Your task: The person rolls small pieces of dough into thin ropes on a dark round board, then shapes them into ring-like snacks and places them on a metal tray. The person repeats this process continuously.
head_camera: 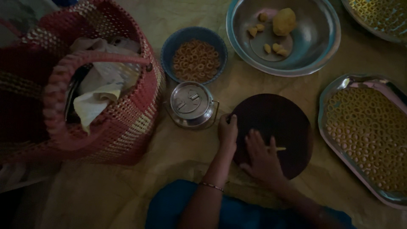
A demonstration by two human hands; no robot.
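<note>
Dough strip [277,149] lies on the dark round board [280,118], poking out from under the right hand [263,157]. Step looks like rolling the strip thin w/ the palm; next move prob. calls for light even pressure so it doesn't snap. Right hand lies flat, fingers spread, palm down on the board's near part, forearm coming in from lower right. Left hand [228,129] rests at the board's left edge, fingers loosely curled, holding nothing I can see; wrist w/ bangle, forearm straight up from below. Steel tin [190,104] just left of it. Tray [339,144] of dough rings to the right, blue bowl [174,44] of rings beyond, steel basin [322,46] w/ dough lump, pink basket [127,123] far left.
</note>
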